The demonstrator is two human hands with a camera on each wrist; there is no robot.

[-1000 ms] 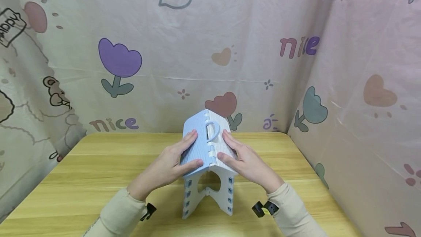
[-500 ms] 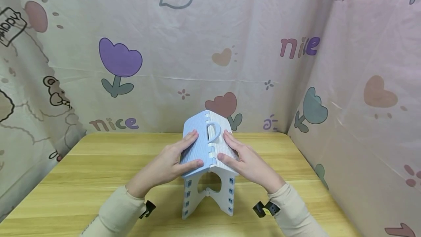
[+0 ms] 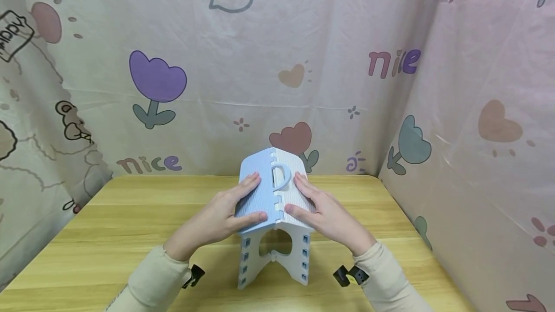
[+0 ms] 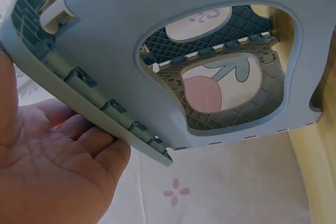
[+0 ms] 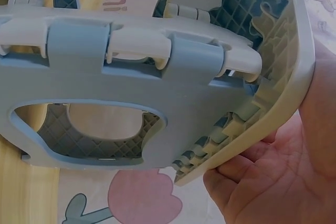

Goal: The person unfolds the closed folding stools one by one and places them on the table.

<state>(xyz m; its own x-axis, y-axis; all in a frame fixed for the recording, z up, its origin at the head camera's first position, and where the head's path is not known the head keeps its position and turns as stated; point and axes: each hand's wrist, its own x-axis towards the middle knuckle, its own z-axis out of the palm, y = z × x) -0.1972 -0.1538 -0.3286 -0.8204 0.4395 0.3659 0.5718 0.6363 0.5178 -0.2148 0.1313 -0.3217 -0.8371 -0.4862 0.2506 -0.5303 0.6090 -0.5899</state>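
A plastic folding step stool [image 3: 256,201] stands half folded on the wooden table, its hinged top peaked like a roof. One half of the top is light blue, the other white. A small loop handle [image 3: 284,177] rises at the ridge. My left hand [image 3: 221,213] holds the blue half, thumb and forefinger spread over its face. On the white half, my right hand [image 3: 327,213] lies in the same way. The remaining fingers are mostly hidden in the head view. Both wrist views show the lattice underside and curled fingers against the panels' outer edges.
The wooden table [image 3: 151,206] ends at a printed fabric backdrop [image 3: 243,61]. More of that fabric hangs at both sides. A black wrist camera [image 3: 195,276] sits by the left cuff, another black wrist camera [image 3: 350,275] by the right.
The two halves of the stool have spread apart very slightly, and its top sits a little lower in view. Both hands keep the same hold.
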